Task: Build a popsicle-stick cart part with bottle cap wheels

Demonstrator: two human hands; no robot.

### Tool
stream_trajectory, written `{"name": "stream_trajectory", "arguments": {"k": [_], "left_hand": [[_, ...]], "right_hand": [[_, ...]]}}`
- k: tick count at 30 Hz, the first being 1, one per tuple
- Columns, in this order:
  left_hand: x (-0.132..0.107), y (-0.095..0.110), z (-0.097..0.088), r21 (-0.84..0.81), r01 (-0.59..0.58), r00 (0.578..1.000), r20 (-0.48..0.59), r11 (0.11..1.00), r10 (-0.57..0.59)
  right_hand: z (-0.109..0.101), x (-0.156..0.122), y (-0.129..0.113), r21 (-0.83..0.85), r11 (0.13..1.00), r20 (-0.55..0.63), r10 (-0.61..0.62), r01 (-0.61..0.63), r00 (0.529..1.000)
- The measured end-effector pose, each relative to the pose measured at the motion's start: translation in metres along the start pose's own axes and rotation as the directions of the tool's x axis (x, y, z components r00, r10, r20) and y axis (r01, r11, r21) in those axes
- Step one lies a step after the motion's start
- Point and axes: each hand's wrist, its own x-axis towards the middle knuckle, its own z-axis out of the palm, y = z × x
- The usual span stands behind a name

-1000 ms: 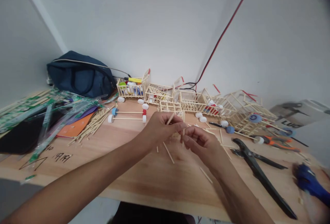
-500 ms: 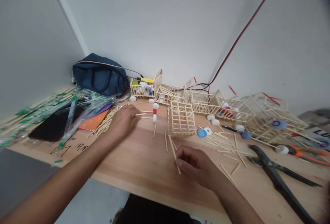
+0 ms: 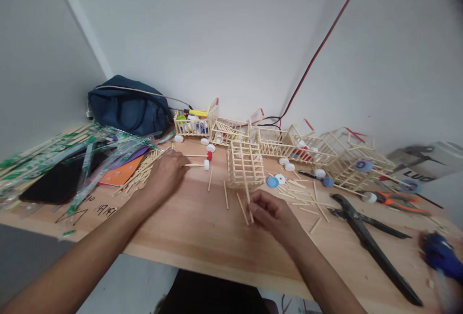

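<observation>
My right hand [image 3: 269, 212] pinches a thin wooden stick [image 3: 247, 193] between thumb and fingers. The stick's far end overlaps the front of a small stick-built basket [image 3: 246, 164]; whether they touch I cannot tell. My left hand [image 3: 168, 171] is low at the right edge of a pile of cut sticks [image 3: 139, 176], its fingertips hidden and slightly blurred. Just right of it, sticks with a red cap [image 3: 209, 156] and a white cap [image 3: 206, 164] lie on the table. Several loose sticks [image 3: 226, 195] lie between my hands.
Stick-built carts [image 3: 277, 143] with bottle-cap wheels line the wall. At left are a blue bag [image 3: 130, 106], a phone [image 3: 54, 179] and plastic wrappers [image 3: 87, 179]. Black-handled cutters [image 3: 369, 237], orange pliers [image 3: 398, 201] and a blue object [image 3: 439, 253] lie right.
My right hand has moved the stick forward, up against the basket in view. My left hand stays by the pile; the stick end seen at its fingers no longer shows. The view has shifted right.
</observation>
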Motion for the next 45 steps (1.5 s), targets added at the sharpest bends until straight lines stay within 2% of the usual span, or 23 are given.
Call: {"name": "stream_trajectory", "arguments": {"k": [3,6,10,16,20,24,28,32,35,40,45], "left_hand": [[0.001,0.000,-0.003,0.049,-0.011,0.998,0.060,0.999,0.009],[0.002,0.001,-0.005,0.067,-0.015,0.997,0.081,0.998,0.009],[0.002,0.001,-0.006,0.021,-0.023,0.997,0.070,1.000,0.022],[0.004,0.008,-0.013,-0.042,-0.015,0.996,-0.088,0.999,0.011],[0.011,0.021,-0.021,-0.038,-0.091,0.979,-0.186,0.995,0.082],[0.023,0.044,-0.025,-0.072,-0.210,0.962,-0.191,0.975,0.193],[0.037,0.069,-0.019,-0.083,-0.282,0.946,-0.193,0.956,0.262],[0.048,0.089,-0.009,-0.118,-0.352,0.932,-0.131,0.929,0.337],[0.055,0.100,-0.002,-0.084,-0.420,0.906,-0.095,0.904,0.412],[0.064,0.106,0.011,-0.071,-0.475,0.879,-0.095,0.877,0.468],[0.059,0.103,0.019,-0.036,-0.501,0.862,-0.105,0.865,0.496]], "right_hand": [[-0.012,0.001,0.001,0.030,1.000,-0.184,-0.001,0.007,0.983],[-0.021,0.005,0.006,0.054,0.999,-0.262,0.020,-0.006,0.965],[-0.028,0.012,0.009,0.065,0.997,-0.264,0.046,-0.030,0.963],[-0.029,0.014,0.007,0.088,0.994,-0.257,0.080,-0.060,0.963],[-0.031,0.015,0.006,0.167,0.983,-0.244,0.120,-0.080,0.962],[-0.033,0.016,0.006,0.253,0.963,-0.220,0.151,-0.093,0.964],[-0.031,0.018,0.003,0.284,0.953,-0.230,0.179,-0.110,0.957],[-0.029,0.019,0.000,0.266,0.955,-0.227,0.191,-0.127,0.955],[-0.028,0.021,0.000,0.274,0.955,-0.242,0.185,-0.116,0.952],[-0.028,0.023,0.000,0.228,0.970,-0.285,0.146,-0.081,0.947],[-0.025,0.025,0.000,0.194,0.979,-0.305,0.120,-0.062,0.945]]}}
